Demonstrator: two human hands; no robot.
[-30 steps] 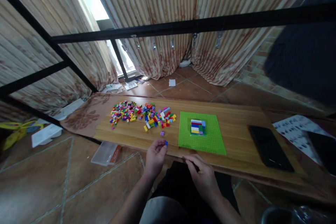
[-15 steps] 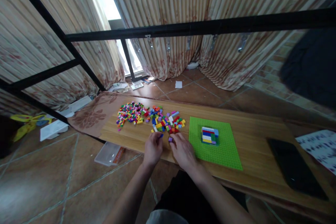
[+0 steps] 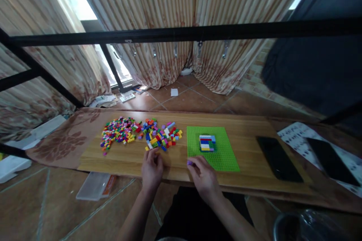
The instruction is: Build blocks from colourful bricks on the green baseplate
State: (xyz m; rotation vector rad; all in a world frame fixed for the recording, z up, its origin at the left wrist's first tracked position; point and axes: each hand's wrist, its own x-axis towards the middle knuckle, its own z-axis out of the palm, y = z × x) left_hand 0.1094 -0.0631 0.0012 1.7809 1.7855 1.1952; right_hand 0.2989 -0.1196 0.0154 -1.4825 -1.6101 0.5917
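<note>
My right hand (image 3: 205, 180) pinches a small purple toy brick (image 3: 189, 162) between thumb and fingertips, just off the near left corner of a green baseplate (image 3: 226, 160). On that plate stands a low block of bricks (image 3: 207, 143) in white, red, blue, yellow and green. My left hand (image 3: 152, 167) is closed, fingers curled, at the near side of a pile of mixed larger bricks (image 3: 158, 135). Whatever is inside its fingers, if anything, is hidden. A blue brick (image 3: 164, 148) lies just beyond it, at the pile's edge.
A heap of smaller colourful bricks (image 3: 118, 131) lies further left on the wooden board (image 3: 118, 160). To the right are a black phone-like slab (image 3: 279, 158) and a printed sheet (image 3: 295, 131). A clear plastic box (image 3: 92, 186) lies below the front edge. A black metal bar (image 3: 169, 34) crosses behind.
My right hand has moved right with the purple brick, away from the pile to the baseplate. The hands are further apart. The blue brick at my left fingertips no longer shows there. The view has turned right.
</note>
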